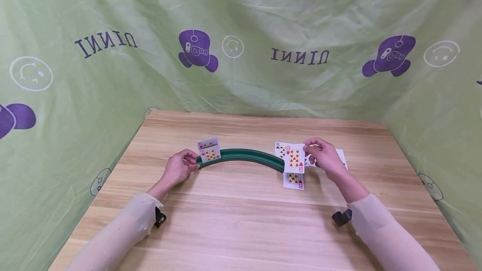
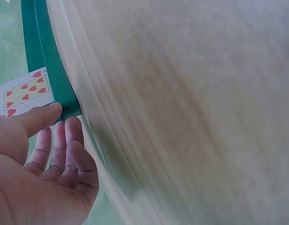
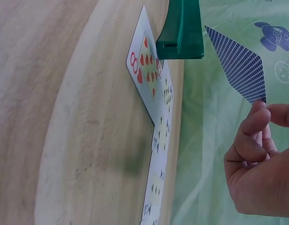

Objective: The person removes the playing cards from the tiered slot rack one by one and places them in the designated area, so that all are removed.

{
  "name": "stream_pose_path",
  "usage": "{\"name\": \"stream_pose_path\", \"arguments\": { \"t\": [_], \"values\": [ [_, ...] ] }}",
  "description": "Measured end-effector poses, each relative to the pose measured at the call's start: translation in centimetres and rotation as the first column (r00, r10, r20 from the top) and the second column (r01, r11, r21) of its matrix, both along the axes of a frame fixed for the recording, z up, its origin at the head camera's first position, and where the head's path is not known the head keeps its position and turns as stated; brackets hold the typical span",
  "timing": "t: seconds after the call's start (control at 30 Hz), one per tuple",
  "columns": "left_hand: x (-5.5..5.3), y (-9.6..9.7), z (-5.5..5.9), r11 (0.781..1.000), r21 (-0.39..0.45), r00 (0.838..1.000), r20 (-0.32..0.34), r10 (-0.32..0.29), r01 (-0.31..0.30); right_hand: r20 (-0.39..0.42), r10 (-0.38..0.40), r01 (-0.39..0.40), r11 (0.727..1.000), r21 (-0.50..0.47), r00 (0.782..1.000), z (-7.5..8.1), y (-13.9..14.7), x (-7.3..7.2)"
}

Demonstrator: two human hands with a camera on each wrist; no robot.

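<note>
A curved green card holder lies across the middle of the table, and my left hand pinches its left end between thumb and fingers. Two playing cards stand in its groove near that hand, a seven of hearts in front of a five. By the holder's right end, my right hand grips a nine of hearts at its edge. The card's patterned back faces the right wrist camera. Below and behind it, an eight of hearts and a black eight are partly covered.
More face-up cards lie in an overlapping row on the wooden table, partly behind my right hand in the head view. A green printed curtain hangs around the table's back and sides.
</note>
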State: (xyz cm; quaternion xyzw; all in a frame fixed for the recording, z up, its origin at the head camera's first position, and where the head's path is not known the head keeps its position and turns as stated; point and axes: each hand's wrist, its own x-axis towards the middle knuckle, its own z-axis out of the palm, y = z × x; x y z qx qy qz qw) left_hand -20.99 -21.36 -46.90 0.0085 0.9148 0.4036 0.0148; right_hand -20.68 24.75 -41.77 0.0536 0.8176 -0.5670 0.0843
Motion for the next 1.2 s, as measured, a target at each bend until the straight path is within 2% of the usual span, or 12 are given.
{"name": "stream_pose_path", "arguments": {
  "t": [0.43,0.8,1.2],
  "values": [
    [0.1,0.1,0.2,1.000,-0.002,1.000,0.014,0.004,-0.004,0.026,-0.029,0.028,0.999,0.022,0.999,-0.9,2.0,1.1],
    [0.1,0.0,0.1,1.000,-0.002,1.000,0.018,0.002,-0.001,0.035,-0.019,0.016,0.997,0.074,0.999,-1.7,3.6,1.7],
    [-0.1,0.0,0.1,1.000,0.000,0.999,0.033,0.008,-0.008,0.096,-0.019,0.007,0.991,0.132,0.995,-2.6,4.7,1.9]
  ]
}}
